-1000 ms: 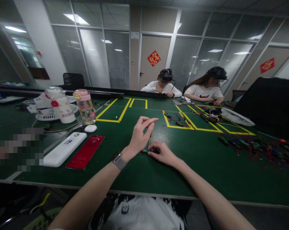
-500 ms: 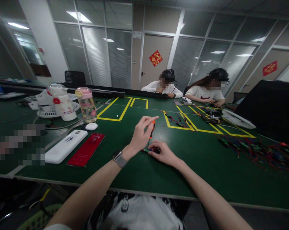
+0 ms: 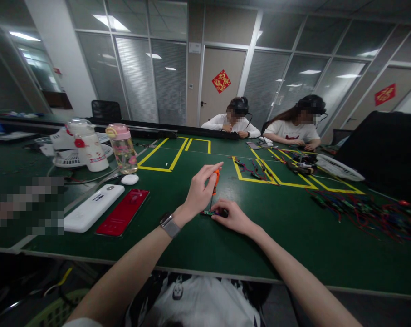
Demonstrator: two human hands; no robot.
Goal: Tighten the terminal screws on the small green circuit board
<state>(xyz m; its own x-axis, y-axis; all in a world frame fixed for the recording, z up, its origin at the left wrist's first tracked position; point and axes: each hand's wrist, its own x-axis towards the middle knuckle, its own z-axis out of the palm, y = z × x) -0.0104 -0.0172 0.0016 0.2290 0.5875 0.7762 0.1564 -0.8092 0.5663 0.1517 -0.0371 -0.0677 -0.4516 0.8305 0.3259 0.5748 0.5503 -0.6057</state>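
My left hand (image 3: 202, 190) is closed on the orange handle of a screwdriver (image 3: 217, 180), thumb against the grip and index finger reaching over its top. The thin shaft stands nearly upright, its tip down at a small green circuit board (image 3: 207, 212) on the table. My right hand (image 3: 231, 217) rests on the tabletop and pinches the right end of that board between thumb and fingers. Dark parts or wires show under the right fingers, partly hidden. Whether the tip sits in a screw is too small to tell.
Left of my hands lie a red phone (image 3: 123, 212), a white power bank (image 3: 94, 208) and a white earbud case (image 3: 129, 180), with bottles (image 3: 122, 152) behind. Wired boards (image 3: 365, 213) heap at the right, others (image 3: 253, 169) inside yellow tape. Two people sit across the table.
My left hand has shifted very slightly on the screwdriver, and more of the orange handle shows. My right hand stays on the circuit board.
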